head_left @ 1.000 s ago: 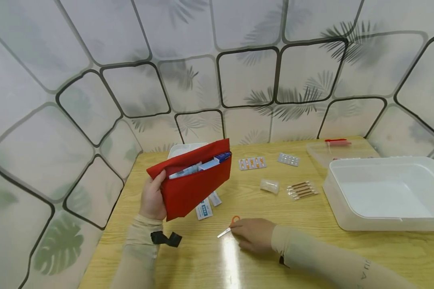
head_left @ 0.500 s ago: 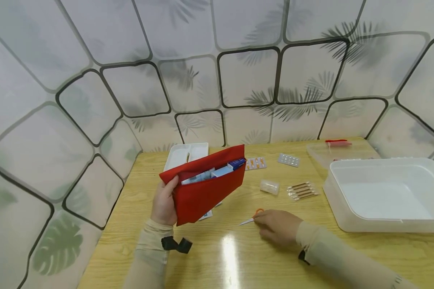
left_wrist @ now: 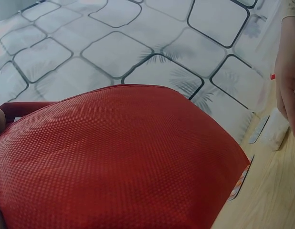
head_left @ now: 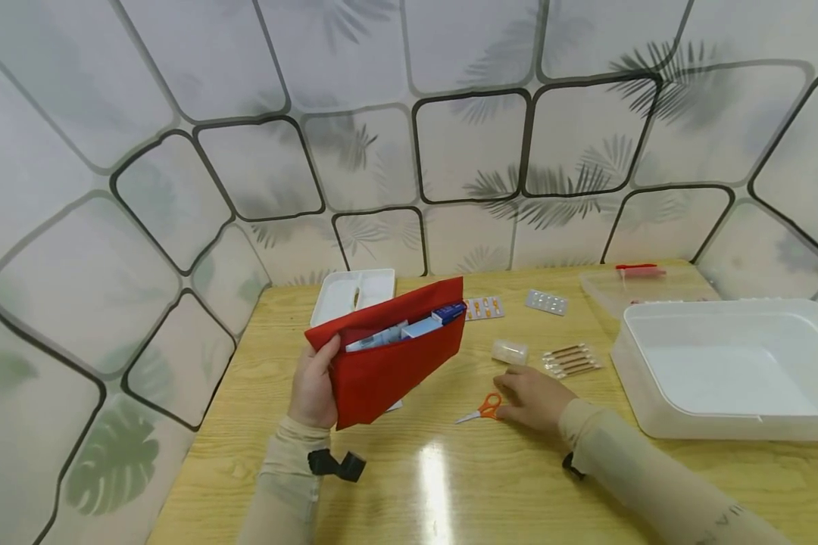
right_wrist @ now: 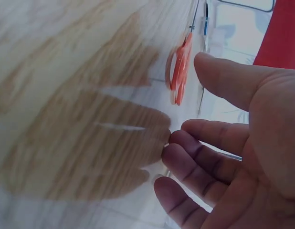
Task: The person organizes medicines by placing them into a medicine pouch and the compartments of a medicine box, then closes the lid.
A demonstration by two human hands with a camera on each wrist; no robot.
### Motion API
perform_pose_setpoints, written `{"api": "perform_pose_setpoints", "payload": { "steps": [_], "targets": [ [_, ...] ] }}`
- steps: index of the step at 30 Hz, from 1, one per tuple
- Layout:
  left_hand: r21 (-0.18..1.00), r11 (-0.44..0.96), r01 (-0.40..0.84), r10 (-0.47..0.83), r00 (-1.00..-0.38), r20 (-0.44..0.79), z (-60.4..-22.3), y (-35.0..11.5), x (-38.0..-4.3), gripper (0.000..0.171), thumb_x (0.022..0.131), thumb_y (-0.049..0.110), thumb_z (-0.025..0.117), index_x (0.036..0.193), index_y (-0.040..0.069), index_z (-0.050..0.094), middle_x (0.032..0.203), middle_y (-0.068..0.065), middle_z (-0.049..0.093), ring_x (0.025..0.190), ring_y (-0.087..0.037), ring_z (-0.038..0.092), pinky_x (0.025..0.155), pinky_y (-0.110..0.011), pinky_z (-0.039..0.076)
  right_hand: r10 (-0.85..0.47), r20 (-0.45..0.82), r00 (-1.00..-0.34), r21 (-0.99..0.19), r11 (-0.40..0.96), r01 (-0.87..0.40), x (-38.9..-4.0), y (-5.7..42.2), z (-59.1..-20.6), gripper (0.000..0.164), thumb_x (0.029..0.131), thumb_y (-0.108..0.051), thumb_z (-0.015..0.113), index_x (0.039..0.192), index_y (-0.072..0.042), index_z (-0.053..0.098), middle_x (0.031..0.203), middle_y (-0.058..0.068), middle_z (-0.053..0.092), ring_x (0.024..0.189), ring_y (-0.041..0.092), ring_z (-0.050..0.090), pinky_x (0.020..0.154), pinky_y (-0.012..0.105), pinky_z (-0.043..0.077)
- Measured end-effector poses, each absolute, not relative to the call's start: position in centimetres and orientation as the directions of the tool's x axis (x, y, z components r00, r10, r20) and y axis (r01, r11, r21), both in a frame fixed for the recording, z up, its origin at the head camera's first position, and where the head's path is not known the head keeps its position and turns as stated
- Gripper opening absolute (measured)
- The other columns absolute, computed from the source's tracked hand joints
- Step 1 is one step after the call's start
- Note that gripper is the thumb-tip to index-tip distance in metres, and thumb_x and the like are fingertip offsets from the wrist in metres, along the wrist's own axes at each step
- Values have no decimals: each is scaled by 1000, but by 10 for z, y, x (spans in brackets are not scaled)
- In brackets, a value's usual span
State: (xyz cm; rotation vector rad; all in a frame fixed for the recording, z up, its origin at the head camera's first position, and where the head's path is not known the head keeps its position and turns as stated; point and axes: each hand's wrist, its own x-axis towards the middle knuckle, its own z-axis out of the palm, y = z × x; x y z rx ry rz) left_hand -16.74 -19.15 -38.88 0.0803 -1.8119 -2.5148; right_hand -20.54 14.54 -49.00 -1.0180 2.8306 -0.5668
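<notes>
My left hand [head_left: 313, 390] grips the left end of a red fabric pouch [head_left: 395, 371], tilted above the table with its mouth open. Inside it show a tube [head_left: 378, 337], a light-blue box [head_left: 421, 328] and a dark-blue box [head_left: 448, 312]. In the left wrist view the red cloth [left_wrist: 123, 152] fills the middle. Orange-handled scissors [head_left: 488, 406] lie on the table, just left of my right hand [head_left: 535, 397]. That hand holds nothing; in the right wrist view its fingers are loosely bent and apart from the scissors [right_wrist: 181, 71]. A whitish roll in clear wrap [head_left: 510, 351] lies just beyond its fingertips.
Wrapped cotton swabs [head_left: 571, 360] and two blister packs, one orange-and-white [head_left: 485, 307] and one silver [head_left: 546, 301], lie farther back. A white tray [head_left: 334, 295] stands behind the pouch. At right are a white box [head_left: 729, 426] and a clear lid [head_left: 607, 288].
The scissors have slid right and away from me under my right hand, which has since let go and reached farther forward. My left hand has carried the pouch rightward.
</notes>
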Motion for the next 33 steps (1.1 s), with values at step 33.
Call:
{"api": "perform_pose_setpoints", "payload": {
  "steps": [33],
  "targets": [
    [946,-319,-64,-2,-998,-69,-390,-178,-160,26,100,28,47,119,12,53,108,-5,63,99,-23,59,85,-40,48,-557,59,-828,-718,553,-423,-213,163,-480,10,88,-20,72,94,-21,63,81,-11,61,71,6,55,63,25,47]
  ]
}}
